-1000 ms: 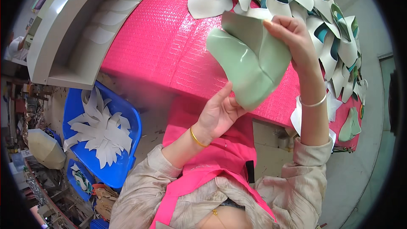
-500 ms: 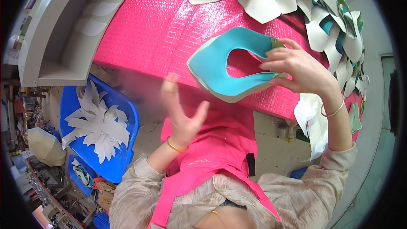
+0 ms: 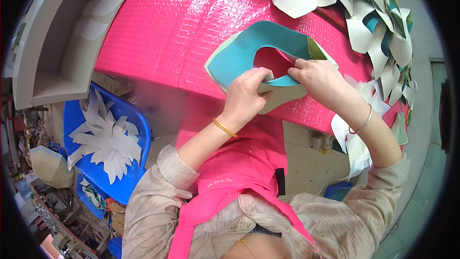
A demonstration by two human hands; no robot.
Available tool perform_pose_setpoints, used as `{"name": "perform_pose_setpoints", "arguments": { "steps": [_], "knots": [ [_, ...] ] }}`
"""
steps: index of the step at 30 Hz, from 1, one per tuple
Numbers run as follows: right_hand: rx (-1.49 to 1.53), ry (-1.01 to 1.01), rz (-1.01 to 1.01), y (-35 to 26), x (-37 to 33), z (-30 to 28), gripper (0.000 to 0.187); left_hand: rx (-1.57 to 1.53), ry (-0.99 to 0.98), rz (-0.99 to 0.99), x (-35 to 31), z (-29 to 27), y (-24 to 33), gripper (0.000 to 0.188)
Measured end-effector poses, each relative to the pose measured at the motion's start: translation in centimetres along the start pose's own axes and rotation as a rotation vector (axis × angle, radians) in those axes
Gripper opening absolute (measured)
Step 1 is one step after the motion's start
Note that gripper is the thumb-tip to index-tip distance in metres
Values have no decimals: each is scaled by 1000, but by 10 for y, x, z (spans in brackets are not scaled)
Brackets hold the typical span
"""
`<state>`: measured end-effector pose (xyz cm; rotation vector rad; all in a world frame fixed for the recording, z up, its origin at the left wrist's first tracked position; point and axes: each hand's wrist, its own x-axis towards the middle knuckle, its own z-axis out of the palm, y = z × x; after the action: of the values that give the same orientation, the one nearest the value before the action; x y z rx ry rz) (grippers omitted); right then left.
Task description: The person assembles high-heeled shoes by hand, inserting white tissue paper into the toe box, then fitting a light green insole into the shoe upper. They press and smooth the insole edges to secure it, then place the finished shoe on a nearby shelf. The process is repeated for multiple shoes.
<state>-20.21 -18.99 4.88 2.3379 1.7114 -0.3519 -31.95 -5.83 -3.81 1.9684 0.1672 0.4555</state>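
A shoe upper (image 3: 235, 60) with a teal lining and a pale outer side is held over the near edge of the pink-covered table (image 3: 148, 38). Its pointed toe part faces left and its opening lies in the middle. My left hand (image 3: 243, 95) pinches the near rim of that opening, thumb and fingers closed on it. Close by on the same rim, my right hand (image 3: 318, 79) grips the upper with bent fingers near its heel end. A green patch (image 3: 315, 50) shows inside the heel, just beyond my right hand.
Many white-and-teal shoe uppers (image 3: 369, 33) lie heaped at the far right of the table. At the left stands a grey trough-like rack (image 3: 52, 62). Below it, a blue chair-like holder (image 3: 143, 136) carries white cut pieces (image 3: 108, 141). White thin sheeting (image 3: 358, 151) hangs at the right.
My left hand has come up from the table's near edge and taken hold of the upper's rim. My right hand has slid down from the heel ends onto the near rim.
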Motion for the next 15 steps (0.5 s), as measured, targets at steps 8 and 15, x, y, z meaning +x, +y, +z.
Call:
{"name": "perform_pose_setpoints", "arguments": {
  "steps": [8, 15],
  "knots": [
    [-109, 371, -29, 3, -9, 23, 13, 248, 103, 193, -1, 8, -2, 19],
    [-220, 875, -6, 20, 1, 8, 19, 748, 148, 658, 61, -35, 33, 17]
  ]
}}
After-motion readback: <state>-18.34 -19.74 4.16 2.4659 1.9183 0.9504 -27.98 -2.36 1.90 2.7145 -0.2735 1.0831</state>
